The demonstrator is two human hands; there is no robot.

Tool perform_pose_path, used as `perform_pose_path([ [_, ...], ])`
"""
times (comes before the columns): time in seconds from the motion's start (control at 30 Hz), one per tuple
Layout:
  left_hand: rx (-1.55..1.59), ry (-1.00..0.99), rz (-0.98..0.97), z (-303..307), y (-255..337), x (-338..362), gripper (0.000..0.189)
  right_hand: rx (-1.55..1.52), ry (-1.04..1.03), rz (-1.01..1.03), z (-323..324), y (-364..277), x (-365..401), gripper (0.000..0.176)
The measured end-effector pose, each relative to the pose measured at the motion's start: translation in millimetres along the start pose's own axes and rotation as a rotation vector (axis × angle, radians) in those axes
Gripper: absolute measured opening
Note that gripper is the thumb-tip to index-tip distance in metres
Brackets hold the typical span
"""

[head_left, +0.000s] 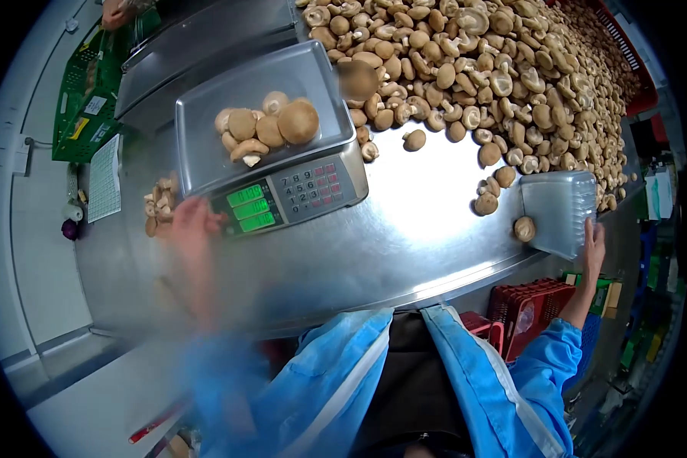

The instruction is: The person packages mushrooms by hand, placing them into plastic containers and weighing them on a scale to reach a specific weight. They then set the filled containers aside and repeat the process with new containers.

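My left hand (194, 229) is blurred, low at the front left corner of the digital scale (313, 189), beside a small heap of mushroom pieces (159, 204); its fingers are smeared. Several mushrooms (269, 130) lie on the scale's steel tray (198, 164), and the green displays are lit. At the right, my right hand (594, 248) has its fingers closed on the edge of a stack of clear plastic trays (559, 210). A single mushroom (524, 229) touches the stack's left side.
A large pile of mushrooms (504, 84) covers the back and right of the steel table (343, 259). Green crates (88, 91) stand at the left, with another person's hand (118, 11) above. A sheet of paper (104, 179) lies at the left; red crates (530, 309) stand below the table.
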State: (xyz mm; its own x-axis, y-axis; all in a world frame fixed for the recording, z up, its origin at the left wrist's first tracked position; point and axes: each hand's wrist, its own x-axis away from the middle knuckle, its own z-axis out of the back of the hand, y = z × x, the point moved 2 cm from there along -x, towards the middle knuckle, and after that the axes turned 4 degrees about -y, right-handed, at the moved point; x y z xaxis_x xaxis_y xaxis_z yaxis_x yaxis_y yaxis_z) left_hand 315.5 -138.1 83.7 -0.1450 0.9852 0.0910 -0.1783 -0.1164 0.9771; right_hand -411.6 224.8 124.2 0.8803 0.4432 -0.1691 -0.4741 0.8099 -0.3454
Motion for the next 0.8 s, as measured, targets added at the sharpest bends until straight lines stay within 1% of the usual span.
perform_pose_path([
  [0.07, 0.079, -0.060, -0.004, -21.7, 6.1, 4.8, 0.021, -0.203, -0.189, -0.123, -2.5, -0.2, 11.3, 0.080],
  [0.1, 0.095, -0.039, -0.051, -31.8, 7.9, 5.5, 0.021, -0.178, -0.209, -0.091, -4.0, 7.6, 10.7, 0.079],
  [0.2, 0.043, -0.038, -0.119, -53.5, 25.1, 9.9, 0.021, -0.179, -0.151, 0.079, -9.7, 17.9, 13.8, 0.080],
  [0.23, 0.060, -0.030, -0.132, -56.8, 27.8, 9.7, 0.021, -0.034, -0.091, 0.141, -10.5, 15.0, 15.3, 0.080],
  [0.3, 0.092, -0.010, -0.156, -58.9, 32.5, 8.4, 0.020, -0.064, -0.065, 0.155, -10.5, 10.0, 25.7, 0.081],
  [0.4, 0.027, 0.017, -0.201, -55.8, 38.3, 3.4, 0.019, -0.132, -0.063, 0.131, -5.6, -18.9, 43.7, 0.084],
  [0.5, -0.009, 0.077, -0.318, -59.6, 51.6, -13.9, 0.019, -0.143, -0.024, 0.144, -8.3, -22.2, 47.6, 0.085],
  [0.6, -0.194, 0.041, -0.419, -76.9, 77.9, -38.7, 0.020, -0.117, 0.002, 0.164, -9.5, -20.7, 45.7, 0.085],
  [0.63, -0.237, 0.007, -0.391, -87.2, 88.4, -46.6, 0.024, -0.111, -0.004, 0.151, -8.9, -22.6, 47.1, 0.085],
  [0.73, -0.718, -0.127, -0.600, -120.0, 104.9, -86.6, 0.032, -0.109, -0.013, 0.128, -8.7, -25.0, 49.6, 0.086],
  [0.8, -0.875, -0.292, -0.608, -145.4, 104.3, -108.5, 0.036, -0.110, -0.017, 0.118, -8.6, -24.9, 50.1, 0.086],
])
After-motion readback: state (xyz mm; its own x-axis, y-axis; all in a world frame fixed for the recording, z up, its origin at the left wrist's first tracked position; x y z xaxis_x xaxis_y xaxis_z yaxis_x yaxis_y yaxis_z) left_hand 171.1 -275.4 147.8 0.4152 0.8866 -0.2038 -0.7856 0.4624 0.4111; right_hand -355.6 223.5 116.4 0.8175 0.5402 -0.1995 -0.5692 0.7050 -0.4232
